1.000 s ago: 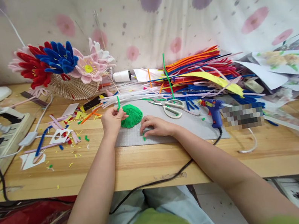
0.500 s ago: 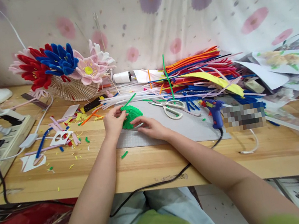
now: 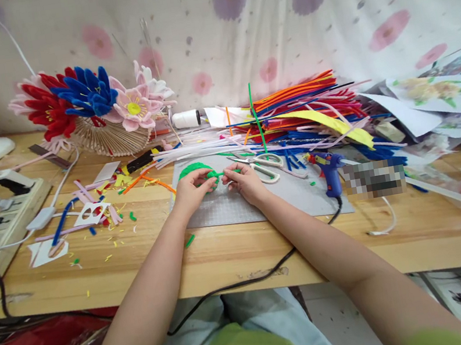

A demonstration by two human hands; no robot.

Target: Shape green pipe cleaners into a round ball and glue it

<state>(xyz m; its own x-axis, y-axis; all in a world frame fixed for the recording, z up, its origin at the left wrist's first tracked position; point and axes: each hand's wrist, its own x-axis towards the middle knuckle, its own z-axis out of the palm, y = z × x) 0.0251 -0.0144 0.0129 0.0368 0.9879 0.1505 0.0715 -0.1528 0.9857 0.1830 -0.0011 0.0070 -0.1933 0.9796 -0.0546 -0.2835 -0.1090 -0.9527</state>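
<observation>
A fuzzy green leaf-shaped piece [image 3: 191, 171], seemingly made of pipe cleaners, is held over the grey cutting mat [image 3: 306, 200]. My left hand [image 3: 194, 190] is closed around its right part, with the fingers hiding some of it. From there a short green stem [image 3: 220, 175] points right. The thumb and fingertips of my right hand [image 3: 245, 183] pinch the stem's end. Just beyond my right hand, white-handled scissors [image 3: 270, 160] rest on the mat.
A blue glue gun [image 3: 330, 172] stands right of the mat, its black cord [image 3: 249, 281] crossing the table. Bundled coloured pipe cleaners [image 3: 299, 90] lie behind. Fuzzy flowers [image 3: 93, 92] stand at back left, beyond scraps [image 3: 93, 213] and a power strip [image 3: 29, 215].
The green piece has turned, its stem swinging from pointing up to pointing right. My left hand has moved right along it, and my right hand has gone from the leaf's edge to the stem.
</observation>
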